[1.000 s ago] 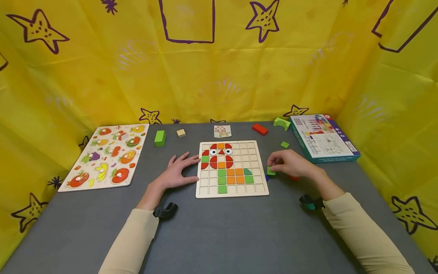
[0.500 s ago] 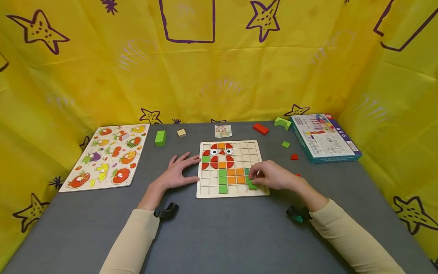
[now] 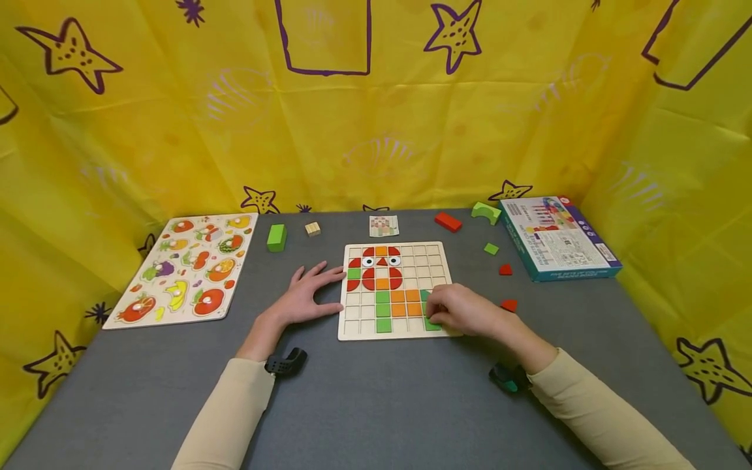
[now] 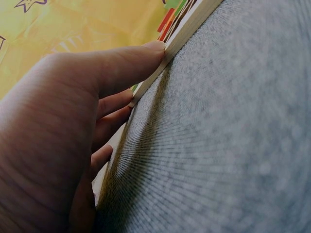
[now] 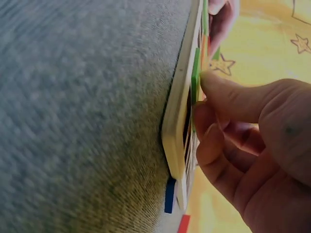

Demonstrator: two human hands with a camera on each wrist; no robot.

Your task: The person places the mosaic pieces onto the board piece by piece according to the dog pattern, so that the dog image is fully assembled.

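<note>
Fingertips of my right hand [image 3: 461,312] now press the green tile [image 3: 433,322] down into the near right cell of the grid board [image 3: 392,331], no longer carrying it, while my flat left hand [image 3: 305,297] braces the board's left edge.

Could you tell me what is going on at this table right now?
A person is filling a wooden grid board with coloured tiles. The right hand pinches a green tile at the board's lower right part, beside a partly built picture in red, orange and green. The left hand lies flat on the grey table, fingertips against the board's left edge. Loose red and green pieces lie to the right, near a teal box; a fruit puzzle sits to the left.
</note>
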